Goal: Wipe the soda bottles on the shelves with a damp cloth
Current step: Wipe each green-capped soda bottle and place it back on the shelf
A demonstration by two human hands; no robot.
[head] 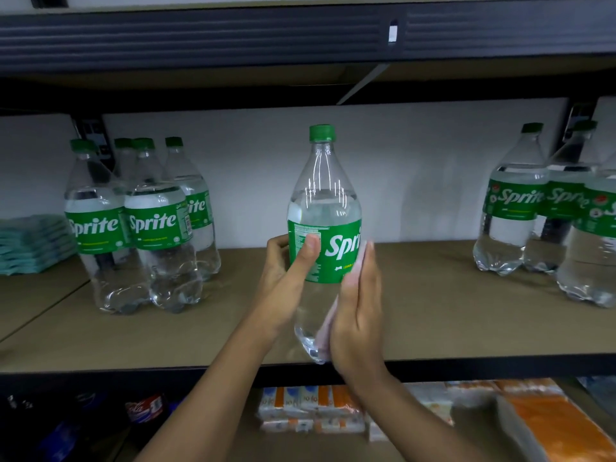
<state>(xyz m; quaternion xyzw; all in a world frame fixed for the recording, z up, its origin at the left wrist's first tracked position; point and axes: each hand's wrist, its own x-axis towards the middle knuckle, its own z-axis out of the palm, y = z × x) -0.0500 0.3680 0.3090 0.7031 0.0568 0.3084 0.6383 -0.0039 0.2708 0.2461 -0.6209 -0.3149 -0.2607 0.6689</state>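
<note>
On the middle shelf, head view (the only feed I have). One Sprite bottle [325, 208] stands upright and apart from the rest, its base at the front lip of the shelf board [433, 311]. I cannot tell whether it rests on the board or hangs just clear of it. I judge it is kept forward so every side can be reached.

Left hand [286, 275]: thumb laid across the green label, fingers curled round the far side. This is a firm grip, probably to steady the bottle against the wiping push.

Right hand [358, 308]: fingers straight and together, palm flat, pressing a pale cloth [325, 328] against the bottle's right flank from the label down toward the base. No finger curls round anything. The hand is slightly blurred, so the cloth's edges are unclear.

Left cluster of Sprite bottles [156, 225] and right cluster of Sprite bottles [515, 201] are both well apart from the hands. A stack of folded teal cloths [33, 241] lies at far left.
</note>
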